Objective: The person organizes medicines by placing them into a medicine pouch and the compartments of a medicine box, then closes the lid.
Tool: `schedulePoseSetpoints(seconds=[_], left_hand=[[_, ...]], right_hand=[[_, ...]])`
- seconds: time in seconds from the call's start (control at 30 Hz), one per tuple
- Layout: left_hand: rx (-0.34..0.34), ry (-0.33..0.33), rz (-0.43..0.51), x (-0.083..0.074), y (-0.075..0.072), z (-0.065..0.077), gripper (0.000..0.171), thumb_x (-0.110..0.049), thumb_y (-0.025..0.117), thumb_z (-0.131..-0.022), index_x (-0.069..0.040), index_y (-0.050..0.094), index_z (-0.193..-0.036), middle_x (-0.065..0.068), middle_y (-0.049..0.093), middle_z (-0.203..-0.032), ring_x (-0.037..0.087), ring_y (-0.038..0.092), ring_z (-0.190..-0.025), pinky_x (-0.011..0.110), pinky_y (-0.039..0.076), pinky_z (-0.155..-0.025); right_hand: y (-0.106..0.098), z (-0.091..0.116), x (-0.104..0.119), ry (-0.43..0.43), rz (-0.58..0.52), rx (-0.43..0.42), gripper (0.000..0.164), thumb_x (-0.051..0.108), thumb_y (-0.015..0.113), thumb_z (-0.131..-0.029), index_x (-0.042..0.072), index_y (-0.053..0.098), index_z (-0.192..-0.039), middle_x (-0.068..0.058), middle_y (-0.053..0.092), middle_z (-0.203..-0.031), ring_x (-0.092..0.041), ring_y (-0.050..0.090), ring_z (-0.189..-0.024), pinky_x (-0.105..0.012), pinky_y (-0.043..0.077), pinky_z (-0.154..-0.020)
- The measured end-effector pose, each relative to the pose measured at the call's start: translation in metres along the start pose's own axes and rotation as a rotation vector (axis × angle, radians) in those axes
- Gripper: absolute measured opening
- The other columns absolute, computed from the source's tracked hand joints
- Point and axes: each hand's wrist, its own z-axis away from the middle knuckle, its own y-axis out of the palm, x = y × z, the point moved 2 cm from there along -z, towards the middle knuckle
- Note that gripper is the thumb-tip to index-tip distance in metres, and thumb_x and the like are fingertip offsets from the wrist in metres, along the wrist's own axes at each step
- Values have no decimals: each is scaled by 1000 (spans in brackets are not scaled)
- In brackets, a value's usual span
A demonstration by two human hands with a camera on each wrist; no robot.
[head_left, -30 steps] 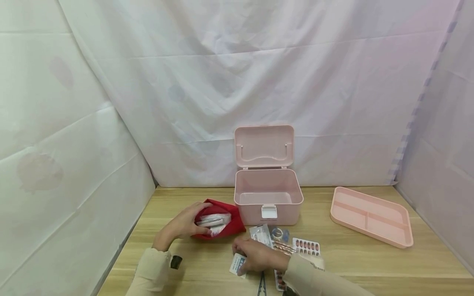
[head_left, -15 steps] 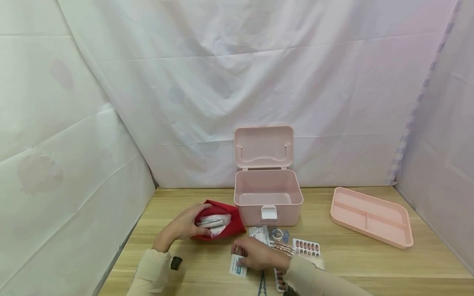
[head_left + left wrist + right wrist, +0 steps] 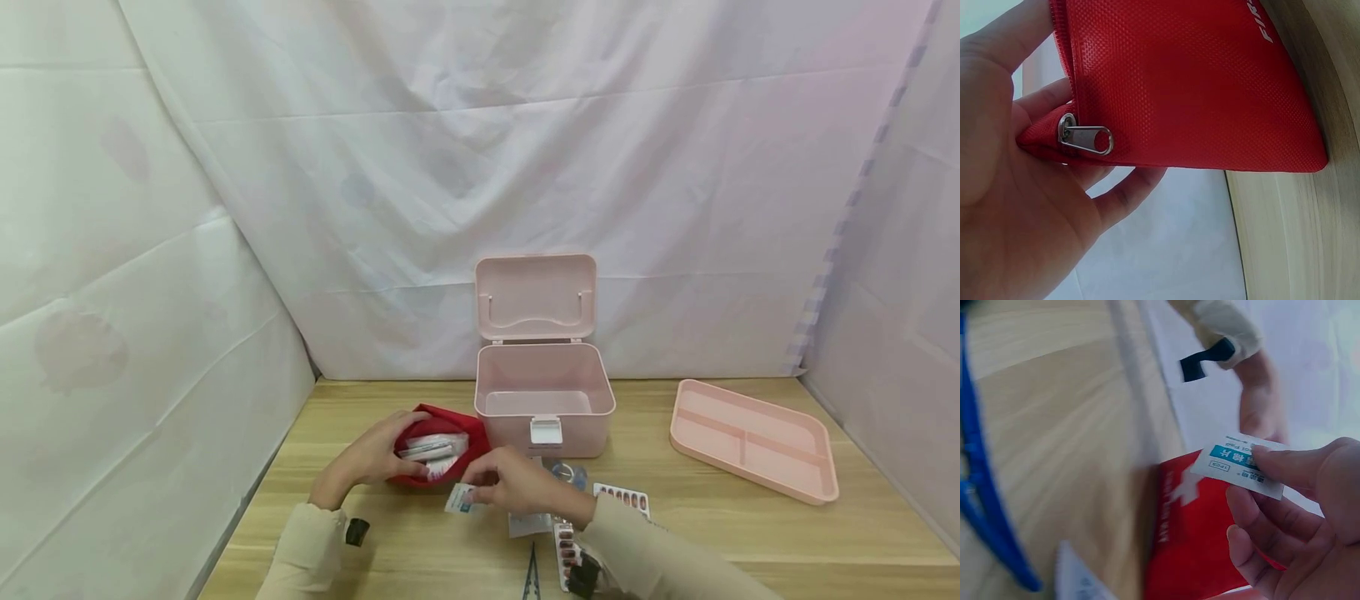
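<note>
My left hand grips the rim of a red zippered first-aid pouch, holding its mouth open. White wrapped packets show inside the pouch. Between thumb and fingers my right hand pinches a small white and teal alcohol pad sachet, just in front of the pouch's right side. In the left wrist view the pouch's metal zipper pull lies by the palm.
Behind the pouch stands an open pink box. Blue tweezers, capsule blister packs, a clear packet and a tape roll lie near my right forearm. A pink divided tray sits far right.
My right hand has lifted the alcohol pad sachet off the table and carried it up and left toward the pouch. The left hand stays on the pouch.
</note>
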Motion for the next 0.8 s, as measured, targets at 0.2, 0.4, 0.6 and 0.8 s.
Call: schedulePoseSetpoints(seconds=[0.2,0.4,0.6,0.8], left_hand=[[-6,22,-11,1,-1,0,78,-34,86,-76,-8,51,-140,9,58,-130,27,55,-117,53,46,-99],[-8,36,-8,0,0,1,78,-35,86,-76,-8,51,-140,8,59,-128,25,56,-116,51,47,-99],[-14,31,-14,1,1,2,77,-34,86,-76,-9,51,-140,6,59,-128,23,57,-113,49,48,-98],[-15,57,-9,3,0,2,77,-34,86,-76,-10,51,-140,6,59,-128,23,57,-113,49,47,-98]], right_hand=[[-11,-10,16,-98,66,-99,9,13,71,-92,13,78,-97,4,74,-97,-2,64,-92,-22,52,-84],[-19,-22,26,-114,160,-125,12,10,64,-96,10,74,-103,3,69,-94,-6,58,-83,-21,50,-77],[-22,-34,31,-116,151,-161,12,10,65,-95,10,74,-103,2,72,-95,-5,59,-84,-21,50,-76],[-21,-41,32,-82,171,-215,17,7,64,-95,10,75,-107,-1,74,-102,-9,64,-90,-27,54,-83]])
